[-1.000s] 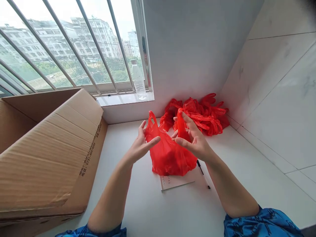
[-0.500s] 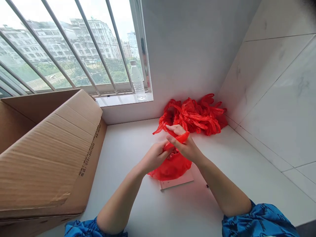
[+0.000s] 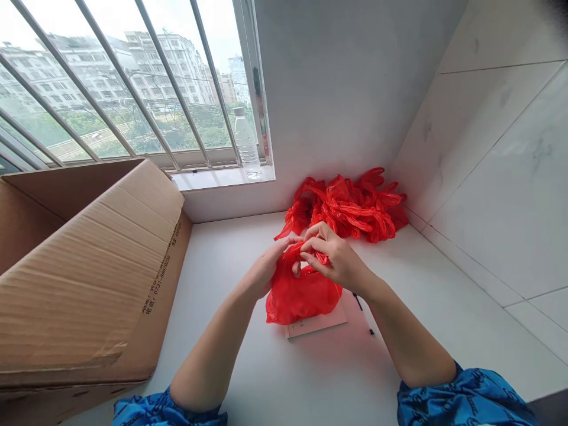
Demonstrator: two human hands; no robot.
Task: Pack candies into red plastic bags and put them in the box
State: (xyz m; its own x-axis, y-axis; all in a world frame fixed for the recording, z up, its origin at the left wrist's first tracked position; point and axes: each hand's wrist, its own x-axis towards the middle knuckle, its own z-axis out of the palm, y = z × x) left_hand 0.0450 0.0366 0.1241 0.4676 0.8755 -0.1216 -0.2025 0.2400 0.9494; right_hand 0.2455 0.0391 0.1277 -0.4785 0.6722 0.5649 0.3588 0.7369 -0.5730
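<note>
A red plastic bag point(image 3: 305, 296) hangs between my two hands, its lower part spread over a pale book point(image 3: 318, 325). My left hand point(image 3: 268, 264) is closed on the bag's upper left, with the thumb showing near the opening. With curled fingers, my right hand point(image 3: 332, 253) pinches the gathered top of the bag on its right side. The bag covers most of the book, and its contents, if any, cannot be made out. A dark pen point(image 3: 364, 316) lies beside the book, partly behind my right forearm.
A heap of red plastic bags point(image 3: 346, 204) lies against the wall just beyond my hands. To the left stands a large open cardboard box point(image 3: 89, 266). A clear bottle point(image 3: 248, 145) is on the windowsill point(image 3: 213, 179) by the barred window.
My left hand has moved up and left along the bag. My right hand has turned and curled its fingers in. The bag's body hangs wider, and more of the pen shows.
</note>
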